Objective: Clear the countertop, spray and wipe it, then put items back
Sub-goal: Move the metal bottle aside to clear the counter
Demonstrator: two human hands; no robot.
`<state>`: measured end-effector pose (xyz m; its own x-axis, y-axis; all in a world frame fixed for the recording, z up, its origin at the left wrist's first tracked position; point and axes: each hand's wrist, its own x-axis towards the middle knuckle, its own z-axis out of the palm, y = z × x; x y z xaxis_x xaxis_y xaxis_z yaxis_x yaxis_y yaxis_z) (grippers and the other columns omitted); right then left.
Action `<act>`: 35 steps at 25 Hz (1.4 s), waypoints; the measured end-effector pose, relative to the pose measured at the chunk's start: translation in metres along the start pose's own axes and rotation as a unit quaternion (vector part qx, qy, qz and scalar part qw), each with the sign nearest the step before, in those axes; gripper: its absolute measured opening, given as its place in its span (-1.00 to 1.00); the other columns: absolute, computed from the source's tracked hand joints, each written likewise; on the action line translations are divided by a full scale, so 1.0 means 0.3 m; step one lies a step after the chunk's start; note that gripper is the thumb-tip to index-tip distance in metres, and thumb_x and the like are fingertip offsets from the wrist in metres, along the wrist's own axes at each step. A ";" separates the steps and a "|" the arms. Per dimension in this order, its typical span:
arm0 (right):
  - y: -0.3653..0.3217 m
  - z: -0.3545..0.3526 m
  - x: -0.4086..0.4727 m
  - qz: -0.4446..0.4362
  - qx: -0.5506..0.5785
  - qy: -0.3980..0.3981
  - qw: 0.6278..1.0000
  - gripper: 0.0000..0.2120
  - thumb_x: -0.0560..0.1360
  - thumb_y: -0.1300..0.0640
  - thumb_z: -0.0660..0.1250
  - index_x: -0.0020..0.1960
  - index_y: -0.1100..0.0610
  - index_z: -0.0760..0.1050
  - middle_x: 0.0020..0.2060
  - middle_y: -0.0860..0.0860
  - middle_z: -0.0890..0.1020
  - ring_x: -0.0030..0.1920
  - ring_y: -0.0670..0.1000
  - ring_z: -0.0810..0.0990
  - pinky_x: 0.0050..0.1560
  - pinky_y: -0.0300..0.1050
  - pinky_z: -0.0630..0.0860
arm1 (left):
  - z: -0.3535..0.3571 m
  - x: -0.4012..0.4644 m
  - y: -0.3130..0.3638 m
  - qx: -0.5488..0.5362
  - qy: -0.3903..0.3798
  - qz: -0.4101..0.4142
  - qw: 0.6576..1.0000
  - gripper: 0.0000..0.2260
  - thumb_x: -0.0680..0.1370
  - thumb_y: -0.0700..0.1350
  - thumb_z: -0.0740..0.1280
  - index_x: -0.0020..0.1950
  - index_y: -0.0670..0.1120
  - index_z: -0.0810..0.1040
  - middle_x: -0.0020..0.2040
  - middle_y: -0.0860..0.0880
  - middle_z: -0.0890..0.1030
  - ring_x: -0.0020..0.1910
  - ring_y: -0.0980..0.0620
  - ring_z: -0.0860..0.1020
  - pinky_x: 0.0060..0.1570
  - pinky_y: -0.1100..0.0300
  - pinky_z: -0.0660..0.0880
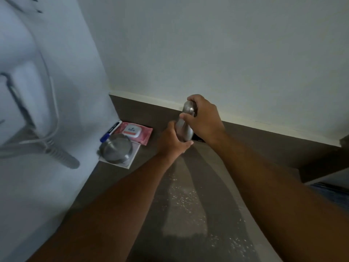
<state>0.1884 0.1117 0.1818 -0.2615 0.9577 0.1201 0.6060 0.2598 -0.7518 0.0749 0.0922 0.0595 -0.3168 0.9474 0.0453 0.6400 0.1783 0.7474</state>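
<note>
Both my hands hold a steel bottle (184,129) above the grey-brown countertop (188,214), near the back wall. My left hand (172,141) grips its lower body from the left. My right hand (203,118) is closed over its top and cap. In the left corner lie a pink wet-wipes pack (136,132), a round steel bowl (116,149) on a white sheet (130,161), and a blue-capped marker (109,132). White specks are scattered on the countertop in front of me.
A white wall (226,53) runs along the back. A white appliance side with a grey hose (62,157) and cable stands at the left. A small dark object (199,138) lies behind the bottle. The countertop's right end (321,163) drops off.
</note>
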 end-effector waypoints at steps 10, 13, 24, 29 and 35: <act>-0.167 0.359 0.270 -0.027 -0.034 -0.068 0.997 -0.66 0.47 0.14 0.47 0.19 0.08 0.45 -0.02 -0.04 0.56 -0.08 -0.06 0.53 -0.20 -0.37 0.38 | -0.187 0.193 -0.259 0.000 0.040 -0.071 0.997 -0.29 0.24 0.14 0.60 0.25 -0.04 0.38 0.14 -0.04 0.61 0.08 -0.03 0.61 0.01 0.15 0.54; -0.175 0.383 0.295 -0.035 -0.045 -0.072 0.996 -0.64 0.46 0.16 0.48 0.19 0.10 0.45 -0.04 -0.05 0.54 -0.10 -0.07 0.51 -0.24 -0.38 0.34 | -0.174 0.199 -0.273 -0.037 0.047 -0.080 0.995 -0.28 0.26 0.11 0.61 0.30 -0.04 0.37 0.19 -0.05 0.61 0.11 -0.04 0.61 -0.03 0.21 0.48; -0.117 0.264 0.153 0.011 -0.059 -0.023 0.998 -0.21 0.45 0.10 0.50 0.55 0.05 0.16 0.42 0.13 0.43 0.39 0.10 0.42 0.23 -0.16 0.30 | -0.193 0.128 -0.286 -0.078 -0.019 -0.095 0.992 -0.08 0.27 -0.03 0.62 0.48 -0.11 0.18 0.25 -0.10 0.55 0.19 -0.07 0.56 -0.02 0.24 0.50; 0.106 0.188 -0.194 0.104 -0.018 0.005 0.994 -0.23 0.49 0.04 0.45 0.56 0.00 0.11 0.47 0.07 0.37 0.45 0.07 0.35 0.39 -0.02 0.28 | -0.183 -0.035 -0.276 -0.069 0.035 -0.073 0.994 -0.42 0.31 -0.10 0.59 0.22 -0.10 0.41 0.14 -0.10 0.63 0.09 -0.06 0.62 -0.05 0.26 0.48; 0.533 -0.057 -0.754 0.204 -0.038 0.033 0.978 -0.38 0.55 0.02 0.38 0.52 0.11 0.24 0.43 0.08 0.45 0.40 0.08 0.43 0.33 -0.14 0.31 | 0.172 -0.441 -0.148 0.074 -0.071 -0.077 0.992 -0.33 0.48 -0.01 0.43 0.49 -0.25 0.26 0.40 -0.29 0.42 0.38 -0.23 0.40 0.37 -0.01 0.31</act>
<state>0.3572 -0.0614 0.0455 0.0614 0.9889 -0.1356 0.7051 -0.1391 -0.6954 0.1246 -0.0274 -0.0138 -0.3247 0.9316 -0.1636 0.6906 0.3517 0.6320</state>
